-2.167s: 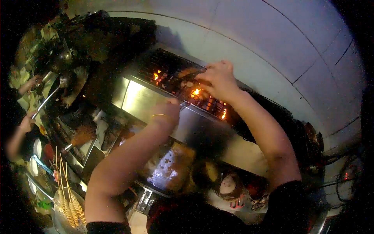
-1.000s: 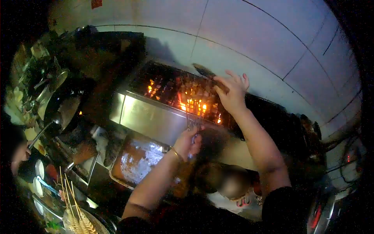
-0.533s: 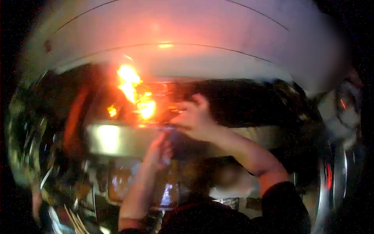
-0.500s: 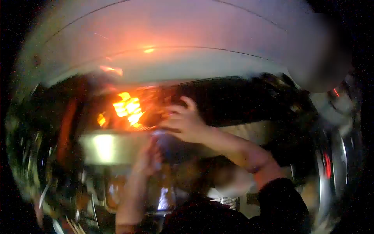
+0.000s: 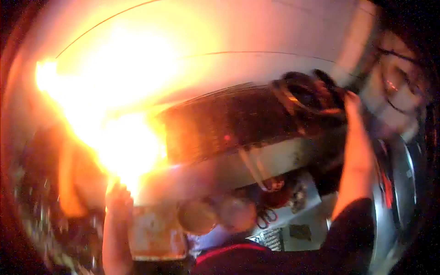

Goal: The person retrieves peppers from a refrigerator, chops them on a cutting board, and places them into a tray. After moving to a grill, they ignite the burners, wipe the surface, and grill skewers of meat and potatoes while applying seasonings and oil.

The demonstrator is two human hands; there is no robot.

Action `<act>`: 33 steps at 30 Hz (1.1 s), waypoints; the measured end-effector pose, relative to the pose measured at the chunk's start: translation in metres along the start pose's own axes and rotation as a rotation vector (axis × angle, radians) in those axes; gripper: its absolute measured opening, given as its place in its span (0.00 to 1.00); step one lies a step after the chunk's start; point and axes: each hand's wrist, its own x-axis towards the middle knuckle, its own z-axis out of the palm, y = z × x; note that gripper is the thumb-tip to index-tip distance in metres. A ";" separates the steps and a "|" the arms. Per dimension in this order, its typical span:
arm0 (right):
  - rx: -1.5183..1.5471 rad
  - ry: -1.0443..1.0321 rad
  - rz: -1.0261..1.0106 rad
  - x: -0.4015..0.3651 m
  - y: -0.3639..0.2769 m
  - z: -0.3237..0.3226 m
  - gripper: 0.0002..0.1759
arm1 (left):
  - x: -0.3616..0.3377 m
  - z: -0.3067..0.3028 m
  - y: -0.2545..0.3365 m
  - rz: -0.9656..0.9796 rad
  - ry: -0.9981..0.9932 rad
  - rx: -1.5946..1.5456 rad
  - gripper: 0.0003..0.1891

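Observation:
Large bright flames (image 5: 130, 146) rise from the left end of a long grill (image 5: 206, 133) and wash out much of that side. Right below them is my left hand (image 5: 118, 195), its fingers curled closed; glare hides what it holds. At the grill's far right end, my right hand (image 5: 352, 104) reaches beside dark, rounded, ring-like items (image 5: 305, 94). Its fingers are blurred and mostly hidden there. Metal tongs (image 5: 254, 167) lean across the pale front ledge (image 5: 275, 156) of the grill, between my two hands.
Two round bowls (image 5: 197, 216) stand side by side close to my body, with an orange-stained tray (image 5: 158, 233) to their left. Scissors (image 5: 266, 219) lie right of the bowls, near a printed sheet (image 5: 268, 238). A hood (image 5: 275, 32) hangs above the grill.
The fire has grown from small embers to tall flames. My right hand has swung from beside the fire to the far right; my left hand has shifted left.

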 end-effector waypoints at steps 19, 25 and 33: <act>0.024 -0.585 -0.861 -0.333 -0.284 0.101 0.23 | -0.043 -0.084 0.059 0.346 -0.332 -0.294 0.13; -0.137 -1.309 -0.679 -0.486 -0.255 0.172 0.19 | -0.040 -0.111 0.056 0.391 -0.041 -0.129 0.11; -0.540 -1.361 -0.381 -0.577 -0.189 0.216 0.13 | -0.028 -0.133 0.050 0.253 0.039 -0.053 0.12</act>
